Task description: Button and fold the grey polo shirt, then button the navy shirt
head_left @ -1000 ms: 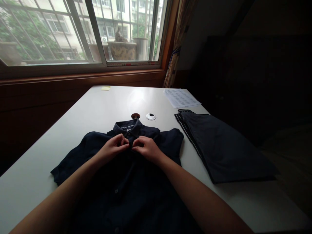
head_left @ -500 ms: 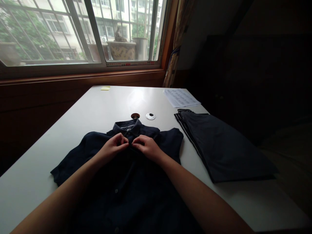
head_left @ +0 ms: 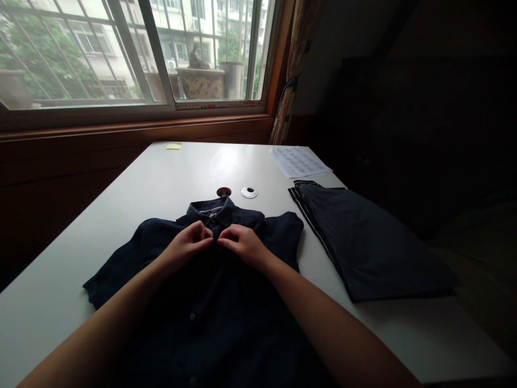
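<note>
A dark navy, short-sleeved, collared cloth shirt [head_left: 238, 302] lies front up on a smooth white tabletop [head_left: 121, 199], its upright collar [head_left: 224, 214] at the far end and its sleeves spread to either side. At the shirt's front opening, just below the collar, the bare left hand [head_left: 194, 238] and the bare right hand [head_left: 239, 240] face each other, near but apart, each with thumb and forefinger pinched together on the dark cloth; whether a button sits between the fingertips is too dark to tell. Both forearms reach across the shirt from its near end. A small, pale, round button [head_left: 192, 317] shows lower on the shirt's front. Just beyond the shirt's collar are a round brown-edged hole [head_left: 224, 192] and, beside it, a round silvery disc with a dark opening [head_left: 249, 192]. To the right of the shirt, apart from it, lies a folded dark grey cloth garment [head_left: 375, 248] with black-and-white striped edging. Well beyond the shirt are printed white paper sheets [head_left: 301, 161] to its right and a small yellow paper note [head_left: 173, 146] to its left.
</note>
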Tool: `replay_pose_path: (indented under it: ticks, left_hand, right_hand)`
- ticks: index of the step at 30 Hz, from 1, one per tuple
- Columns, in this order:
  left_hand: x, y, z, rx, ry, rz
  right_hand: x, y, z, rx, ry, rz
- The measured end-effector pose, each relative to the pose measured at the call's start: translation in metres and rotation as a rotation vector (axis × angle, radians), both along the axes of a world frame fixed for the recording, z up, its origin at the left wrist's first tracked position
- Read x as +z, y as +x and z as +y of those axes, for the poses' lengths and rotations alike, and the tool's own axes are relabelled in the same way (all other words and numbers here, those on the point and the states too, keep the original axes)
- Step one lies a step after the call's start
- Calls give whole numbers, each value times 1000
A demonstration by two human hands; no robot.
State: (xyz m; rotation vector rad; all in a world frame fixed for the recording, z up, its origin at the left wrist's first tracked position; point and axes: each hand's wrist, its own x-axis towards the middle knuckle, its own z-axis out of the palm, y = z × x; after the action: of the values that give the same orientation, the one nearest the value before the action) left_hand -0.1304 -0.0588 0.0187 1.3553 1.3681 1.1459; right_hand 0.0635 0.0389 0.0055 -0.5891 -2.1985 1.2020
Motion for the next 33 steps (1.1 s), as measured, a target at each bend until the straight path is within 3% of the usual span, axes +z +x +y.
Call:
replay_pose_path:
  ticks: [33]
  left_hand:
    - [2,1,0,-3,10,28]
  right_hand:
    - [-1,0,-2,-15,23,-24]
